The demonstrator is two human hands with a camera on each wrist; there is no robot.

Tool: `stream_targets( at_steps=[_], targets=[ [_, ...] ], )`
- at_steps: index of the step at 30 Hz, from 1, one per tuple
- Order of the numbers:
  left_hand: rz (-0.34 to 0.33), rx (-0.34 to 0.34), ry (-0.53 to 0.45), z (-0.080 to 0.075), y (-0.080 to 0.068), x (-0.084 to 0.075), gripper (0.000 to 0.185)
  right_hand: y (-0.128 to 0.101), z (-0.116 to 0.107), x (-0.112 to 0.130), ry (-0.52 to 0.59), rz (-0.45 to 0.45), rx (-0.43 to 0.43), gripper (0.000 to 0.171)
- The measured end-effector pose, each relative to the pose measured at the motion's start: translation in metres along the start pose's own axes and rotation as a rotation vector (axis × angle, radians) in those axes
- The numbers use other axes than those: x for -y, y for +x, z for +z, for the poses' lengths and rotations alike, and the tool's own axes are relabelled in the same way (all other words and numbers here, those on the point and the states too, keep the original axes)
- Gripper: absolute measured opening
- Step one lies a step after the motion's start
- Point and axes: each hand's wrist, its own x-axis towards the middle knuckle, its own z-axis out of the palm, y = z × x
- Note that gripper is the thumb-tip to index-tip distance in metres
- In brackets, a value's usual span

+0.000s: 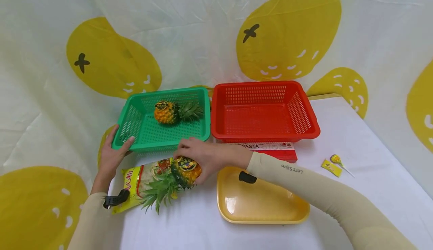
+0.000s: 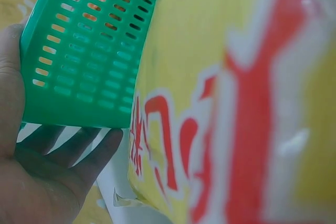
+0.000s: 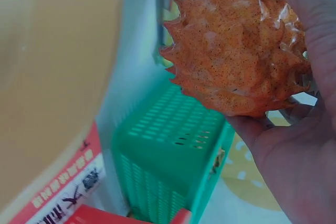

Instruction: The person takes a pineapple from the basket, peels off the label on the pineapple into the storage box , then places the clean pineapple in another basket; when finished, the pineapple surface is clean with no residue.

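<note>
Broadly, a white tabletop (image 1: 355, 137) stands before a backdrop cloth printed with yellow fruit shapes. Largest items on it: a red basket (image 1: 264, 111), holding nothing visible, and a green basket (image 1: 162, 120) touching it on its left side. One small pineapple (image 1: 176, 112) lies on its side in the green basket, crown toward the red basket.

Next in size: a yellow tray (image 1: 260, 201) near the front edge, under the right forearm. A red pasta box (image 1: 270, 150) lies partly beneath the red basket's front rim. A yellow noodle bag (image 1: 138, 182) lies flat in front of the green basket.

Second pineapple (image 1: 179, 175): lying across the noodle bag, crown pointing toward the person. Right hand (image 1: 203, 158) comes from above and its fingers curl round the fruit's body; the right wrist view confirms the palm cupped against the spiky skin, probably the firmest hold since the crown is floppy.

Left hand (image 1: 113, 152): grips the green basket's front-left corner, thumb on the rim and fingers under the wall, as the left wrist view shows. Judgement: this steadies the light basket.

Smallest: a lollipop (image 1: 338, 161) and a yellow wrapper (image 1: 331, 167) just beside it, well apart from both hands.
</note>
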Motion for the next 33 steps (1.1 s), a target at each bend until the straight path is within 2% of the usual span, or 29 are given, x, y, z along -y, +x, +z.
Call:
stream_targets(
  at_steps=[5,12,17,21,26,33],
  targets=[
    [-0.001,-0.002,-0.024,0.001,0.0,0.0,0.087,-0.001,0.009,-0.003,0.002,-0.001,0.016,0.082],
    [-0.008,-0.016,0.033,-0.001,0.0,0.0,0.087,-0.004,0.018,-0.007,0.016,-0.021,0.013,0.081],
    [0.003,0.005,0.024,-0.001,0.0,0.002,0.088,-0.008,0.02,-0.007,0.027,-0.015,0.023,0.08],
    [0.013,-0.003,-0.002,0.0,0.0,0.001,0.087,-0.011,0.02,-0.008,0.049,-0.01,0.035,0.083],
    [0.003,-0.003,0.003,0.001,0.0,0.001,0.088,-0.013,0.025,-0.009,0.085,-0.003,0.062,0.088],
    [-0.002,-0.007,0.035,0.001,0.0,0.002,0.087,-0.014,0.029,-0.011,0.064,-0.017,0.077,0.088]
  ],
)
